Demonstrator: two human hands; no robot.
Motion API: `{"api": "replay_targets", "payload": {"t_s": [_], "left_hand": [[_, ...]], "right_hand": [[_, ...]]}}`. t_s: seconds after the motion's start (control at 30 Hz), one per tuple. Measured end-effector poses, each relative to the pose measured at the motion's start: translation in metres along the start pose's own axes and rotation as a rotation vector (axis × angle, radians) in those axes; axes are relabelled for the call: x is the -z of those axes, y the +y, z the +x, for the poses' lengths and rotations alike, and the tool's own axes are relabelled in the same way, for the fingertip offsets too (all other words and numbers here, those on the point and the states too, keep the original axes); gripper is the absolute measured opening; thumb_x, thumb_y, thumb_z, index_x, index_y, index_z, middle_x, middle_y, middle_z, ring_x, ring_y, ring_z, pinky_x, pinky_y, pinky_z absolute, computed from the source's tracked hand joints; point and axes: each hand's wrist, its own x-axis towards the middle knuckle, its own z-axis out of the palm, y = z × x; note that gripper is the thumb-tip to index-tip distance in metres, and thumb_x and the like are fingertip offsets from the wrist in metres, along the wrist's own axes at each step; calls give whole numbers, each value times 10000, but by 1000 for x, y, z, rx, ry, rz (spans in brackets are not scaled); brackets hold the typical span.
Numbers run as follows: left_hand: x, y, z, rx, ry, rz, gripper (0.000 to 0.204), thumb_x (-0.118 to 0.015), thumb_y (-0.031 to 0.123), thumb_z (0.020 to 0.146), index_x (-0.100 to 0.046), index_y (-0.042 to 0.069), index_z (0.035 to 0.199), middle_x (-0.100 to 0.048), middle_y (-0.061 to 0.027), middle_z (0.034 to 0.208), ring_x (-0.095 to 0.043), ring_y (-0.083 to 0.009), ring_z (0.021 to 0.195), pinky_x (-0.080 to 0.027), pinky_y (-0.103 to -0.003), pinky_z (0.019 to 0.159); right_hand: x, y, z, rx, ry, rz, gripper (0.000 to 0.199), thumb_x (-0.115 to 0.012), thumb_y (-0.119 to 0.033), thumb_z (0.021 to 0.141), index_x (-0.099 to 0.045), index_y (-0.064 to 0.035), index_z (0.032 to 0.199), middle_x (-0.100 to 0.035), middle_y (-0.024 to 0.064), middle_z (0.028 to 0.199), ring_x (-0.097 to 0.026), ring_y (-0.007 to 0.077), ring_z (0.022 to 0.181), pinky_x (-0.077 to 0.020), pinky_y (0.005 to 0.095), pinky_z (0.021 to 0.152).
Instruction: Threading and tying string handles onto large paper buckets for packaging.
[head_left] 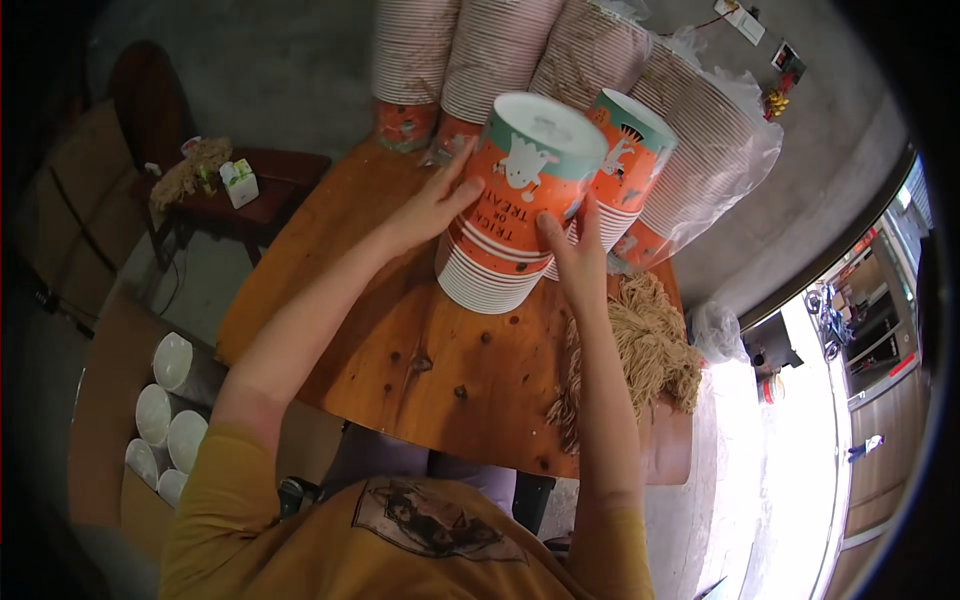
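In front of me, an upside-down orange paper bucket (535,165) with a green band, a white bottom and a white cartoon figure sits at the top of a nested stack. White rims of the lower buckets (485,280) show beneath it, close to the wooden tabletop. My left hand (440,205) presses its fingers and thumb against the left side. On the right side my right hand (580,250) grips, thumb in front and fingers partly hidden. Just behind stands a second upside-down bucket stack (632,150) of the same design.
Tall plastic-wrapped bucket stacks (500,60) line the back of the wooden table (400,350). A bundle of tan cord (645,345) lies at its right edge. At lower left, a cardboard box (105,400) holds several white cups (172,362). A red-brown bench (290,175) stands farther left.
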Motion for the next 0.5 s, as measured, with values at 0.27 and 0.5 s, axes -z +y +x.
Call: {"api": "replay_targets", "payload": {"t_s": [0.27, 0.5], "left_hand": [[9, 116, 30, -202, 95, -118, 790, -640, 482, 901, -288, 114, 1504, -374, -151, 1494, -377, -244, 1359, -353, -378, 1082], [-14, 143, 37, -264, 90, -498, 685, -562, 359, 975, -212, 151, 1525, -323, -42, 1510, -350, -185, 1369, -359, -360, 1091]], "right_hand": [[34, -81, 22, 337, 127, 42, 871, -754, -280, 836, -236, 42, 1458, -386, 190, 1445, -403, 266, 1323, -326, 372, 1100], [34, -83, 8, 363, 51, 397, 873, -740, -188, 855, -149, -6, 1471, -327, 167, 1449, -390, 256, 1328, -345, 394, 1089]]}}
